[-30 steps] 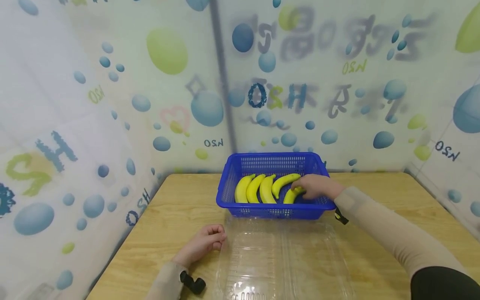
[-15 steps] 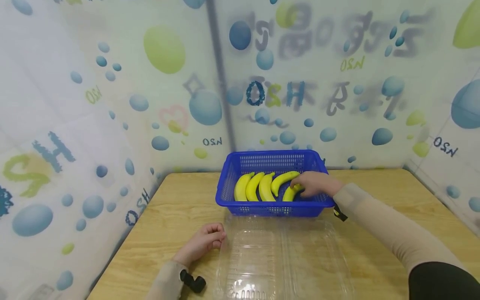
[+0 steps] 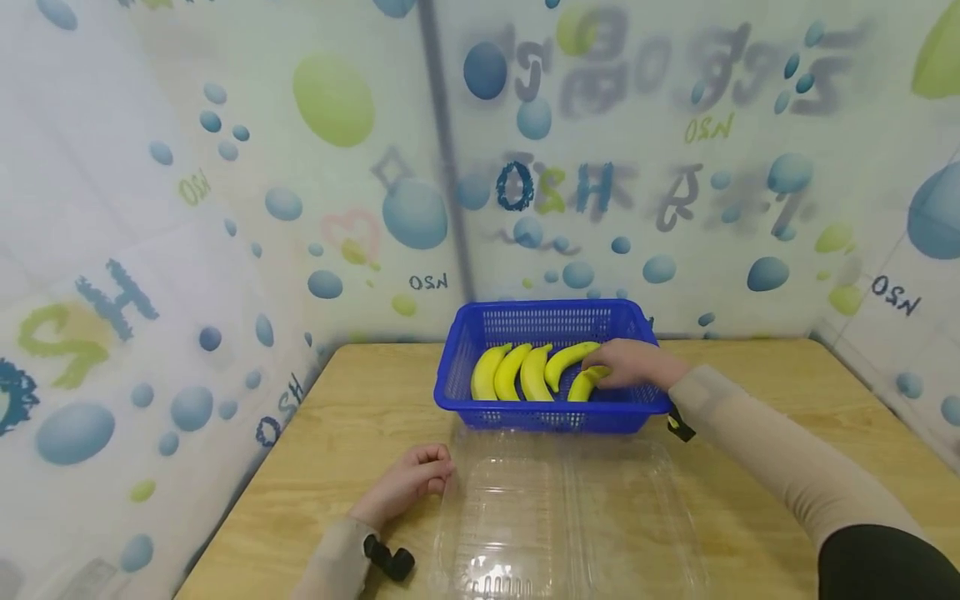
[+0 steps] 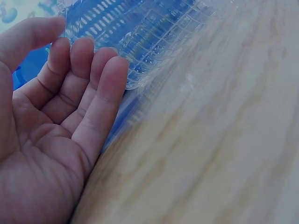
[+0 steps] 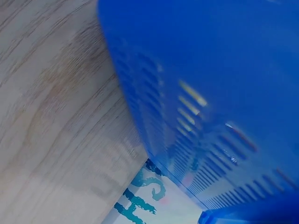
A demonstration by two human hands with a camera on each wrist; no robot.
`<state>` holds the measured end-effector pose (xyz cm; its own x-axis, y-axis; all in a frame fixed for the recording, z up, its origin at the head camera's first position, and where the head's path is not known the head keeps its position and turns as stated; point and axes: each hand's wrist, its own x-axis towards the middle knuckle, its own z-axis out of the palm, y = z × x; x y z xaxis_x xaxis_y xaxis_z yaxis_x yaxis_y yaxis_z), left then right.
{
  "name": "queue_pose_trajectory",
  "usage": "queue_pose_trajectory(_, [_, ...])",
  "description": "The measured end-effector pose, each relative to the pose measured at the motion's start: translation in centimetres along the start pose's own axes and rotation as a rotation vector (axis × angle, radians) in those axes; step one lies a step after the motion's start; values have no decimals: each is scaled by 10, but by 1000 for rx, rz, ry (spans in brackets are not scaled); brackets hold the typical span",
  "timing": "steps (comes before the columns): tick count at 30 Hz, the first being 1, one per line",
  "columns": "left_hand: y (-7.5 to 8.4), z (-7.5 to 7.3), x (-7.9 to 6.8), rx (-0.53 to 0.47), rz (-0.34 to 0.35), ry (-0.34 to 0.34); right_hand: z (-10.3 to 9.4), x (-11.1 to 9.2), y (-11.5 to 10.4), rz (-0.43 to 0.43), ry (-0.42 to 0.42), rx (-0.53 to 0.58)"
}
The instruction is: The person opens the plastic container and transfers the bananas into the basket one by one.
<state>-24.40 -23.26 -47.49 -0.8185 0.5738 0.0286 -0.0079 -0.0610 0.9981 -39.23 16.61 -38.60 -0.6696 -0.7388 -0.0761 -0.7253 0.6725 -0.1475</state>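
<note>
Several yellow bananas [image 3: 534, 375] lie in a blue perforated basket [image 3: 517, 418] in the head view. My right hand [image 3: 626, 364] reaches in over the basket's right side and grips the upper end of the rightmost banana [image 3: 582, 387]; part of this banana is hidden by the fingers. In the right wrist view the blue basket wall [image 5: 210, 56] hides that hand. My left hand [image 3: 408, 482] is by the left edge of an opened clear plastic clamshell box [image 3: 517, 508]. In the left wrist view the fingers [image 4: 110, 77] curl loosely beside the clear box [image 4: 154, 39], holding nothing visible.
Basket and clear box stand on a wooden table [image 3: 375, 400], the basket behind the box. A patterned wall [image 3: 360, 167] rises close behind the basket and along the left. A black wrist camera [image 3: 390, 560] sits at my left wrist.
The right fingers have shifted slightly on the rightmost banana, showing more of its upper end. The left hand, the clear box and the other bananas stay in place.
</note>
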Motion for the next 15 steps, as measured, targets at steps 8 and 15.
queue_pose_trajectory(8, [-3,0,5,7,26,-10,-17,-10,3,-23,107,39])
queue_pose_trajectory(15, [5,-2,2,29,-23,5,-40,-26,9,23,163,62])
